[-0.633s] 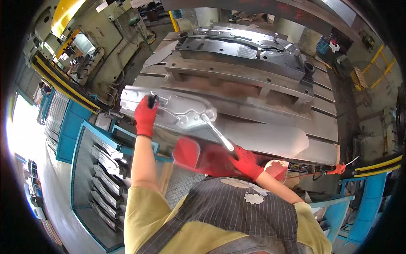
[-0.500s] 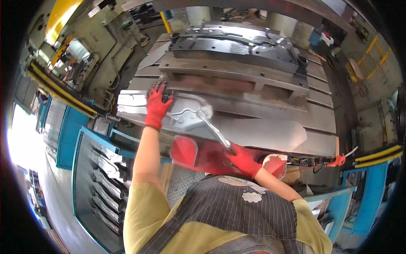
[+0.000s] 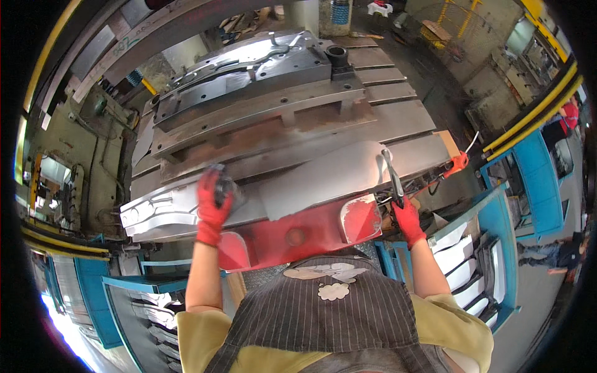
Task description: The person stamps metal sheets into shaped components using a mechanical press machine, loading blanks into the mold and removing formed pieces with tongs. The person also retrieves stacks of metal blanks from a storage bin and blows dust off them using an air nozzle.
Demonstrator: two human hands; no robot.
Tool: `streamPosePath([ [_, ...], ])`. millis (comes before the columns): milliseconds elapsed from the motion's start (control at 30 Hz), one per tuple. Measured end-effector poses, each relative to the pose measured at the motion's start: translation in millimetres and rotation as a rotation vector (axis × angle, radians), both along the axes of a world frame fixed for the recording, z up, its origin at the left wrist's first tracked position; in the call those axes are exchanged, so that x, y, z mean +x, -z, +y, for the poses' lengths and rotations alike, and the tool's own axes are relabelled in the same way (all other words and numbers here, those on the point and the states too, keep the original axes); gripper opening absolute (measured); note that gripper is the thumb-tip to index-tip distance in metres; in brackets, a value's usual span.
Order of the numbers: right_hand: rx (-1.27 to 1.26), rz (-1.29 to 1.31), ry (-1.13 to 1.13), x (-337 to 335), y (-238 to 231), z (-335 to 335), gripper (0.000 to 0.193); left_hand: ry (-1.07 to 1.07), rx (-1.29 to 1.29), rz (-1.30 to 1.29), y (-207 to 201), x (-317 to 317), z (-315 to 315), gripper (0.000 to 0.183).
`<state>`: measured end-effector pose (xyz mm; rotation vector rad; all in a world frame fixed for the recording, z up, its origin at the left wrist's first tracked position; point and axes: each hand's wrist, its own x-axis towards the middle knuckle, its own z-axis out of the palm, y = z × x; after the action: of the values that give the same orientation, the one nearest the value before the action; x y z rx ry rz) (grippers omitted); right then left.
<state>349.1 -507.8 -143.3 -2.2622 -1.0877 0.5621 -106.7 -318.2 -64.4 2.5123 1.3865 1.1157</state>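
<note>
My right hand (image 3: 407,219), in a red glove, grips the lower end of a long slim metal tool (image 3: 392,174). The tool stands near the right end of a smooth flat metal sheet (image 3: 329,177), its tip by the sheet's edge. My left hand (image 3: 213,214), in a red glove with dark fingertips, is over the right part of a formed metal panel (image 3: 158,214). Its fingers are smeared by motion, so their grip and any contact cannot be made out. Both panel and sheet lie along the near side of the slotted press table.
Beyond them, a heavy steel die (image 3: 249,93) stands on the slotted table (image 3: 404,118). A red metal bracket (image 3: 292,233) lies between me and the table. Blue racks with formed parts stand left (image 3: 127,289) and right (image 3: 497,248). Yellow-striped posts (image 3: 535,118) flank the press.
My view has turned to the right. My right hand has moved the tool from over the formed panel to the right end of the flat sheet. My left hand stays by the panel.
</note>
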Motion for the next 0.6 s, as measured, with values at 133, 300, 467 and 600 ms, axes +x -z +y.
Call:
streamPosePath([
  [133, -0.081, -0.022, -0.028, 5.7, -21.2, -0.2, 0.039, 0.255, -0.448, -0.296, 35.7, 86.4, -30.4, 0.049],
  [300, 0.033, -0.148, -0.037, 4.2, -17.9, -5.9, 0.043, 0.612, -1.767, -1.127, 93.2, 153.4, -43.8, 0.041],
  [467, 0.205, -0.29, -0.08, -3.8, -55.6, -10.6, 0.049, 0.392, -1.761, -1.922, 103.9, 199.2, -53.7, 0.037],
  [600, 0.226, -0.261, -0.084, -1.3, -58.6, -14.0, 0.051, 0.328, -1.455, -2.147, 129.0, 222.6, -40.8, 0.022],
])
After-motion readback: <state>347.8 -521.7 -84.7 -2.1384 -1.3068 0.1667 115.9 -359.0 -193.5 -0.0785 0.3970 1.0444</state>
